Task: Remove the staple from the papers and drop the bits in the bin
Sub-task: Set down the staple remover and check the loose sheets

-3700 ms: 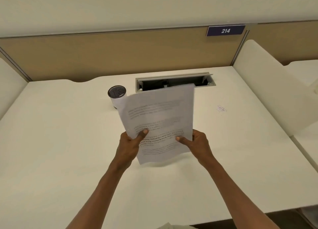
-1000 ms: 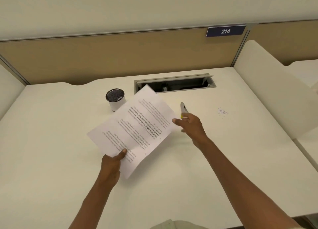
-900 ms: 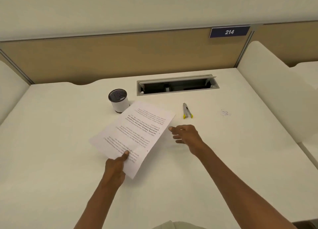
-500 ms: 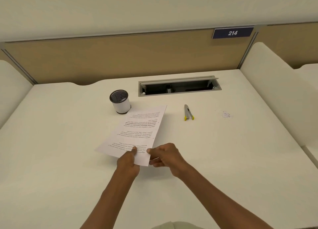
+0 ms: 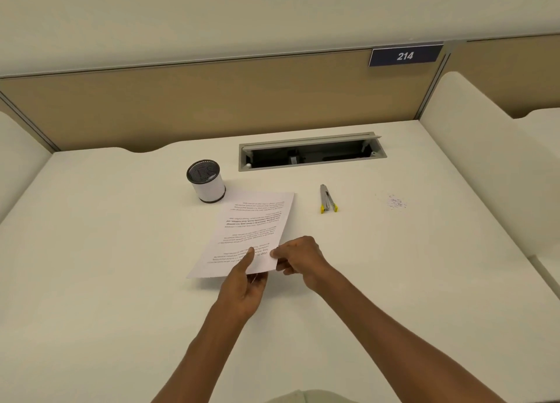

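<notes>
Beige partitions fenced a cream desk (image 5: 121, 281) where both the left hand (image 5: 242, 287) and right hand (image 5: 300, 258) pinched the papers (image 5: 251, 230) beside a small bin (image 5: 207, 181) and staple remover (image 5: 326, 199).

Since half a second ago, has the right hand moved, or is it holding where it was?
Yes, slightly. The right hand has slid forward along the papers' right edge, away from the person and nearer the staple remover; it pinches the near corner beside the left hand.
</notes>
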